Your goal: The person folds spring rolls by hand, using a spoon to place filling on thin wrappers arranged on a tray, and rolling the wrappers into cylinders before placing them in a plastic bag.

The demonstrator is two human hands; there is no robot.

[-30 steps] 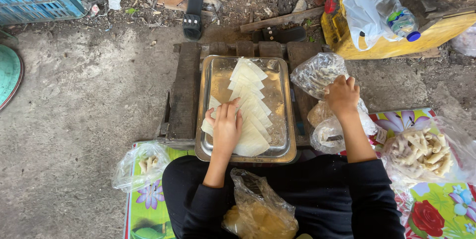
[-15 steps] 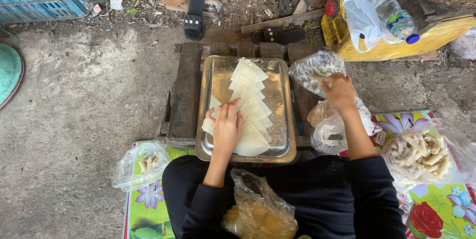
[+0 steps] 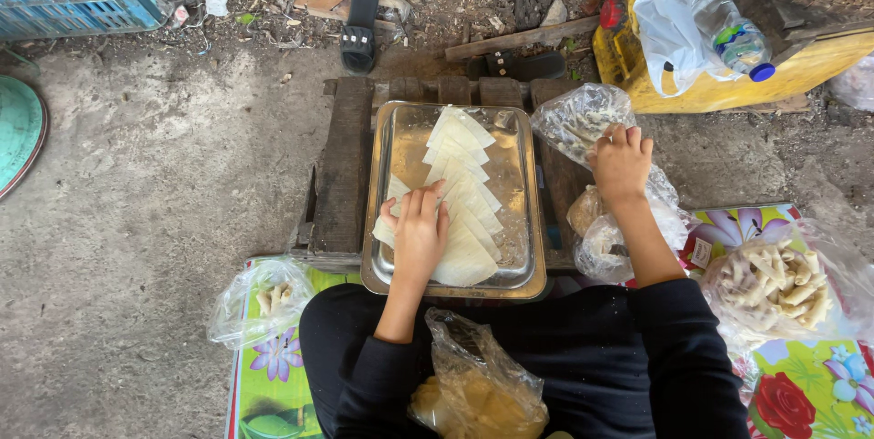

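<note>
While the left hand (image 3: 421,231) lies flat, fingers spread, on thin pale triangular dough sheets (image 3: 464,186) overlapped in a rectangular steel tray (image 3: 526,220) on the dark wooden worktop (image 3: 344,166), the right hand (image 3: 621,162) curls loosely onto a clear plastic bag (image 3: 574,116) beyond the tray's right edge, not visibly gripping. The sheets look limp, light and tearable, best lifted by a corner.

Wooden pallet (image 3: 344,166), metal tray (image 3: 519,211) on it

Black long-sleeve top, sleeves pushed up past the wrists, forearms bare. Black trousers on the lap. Left hand (image 3: 421,237) and right hand (image 3: 621,162) bare: no gloves, rings or watch visible.
</note>
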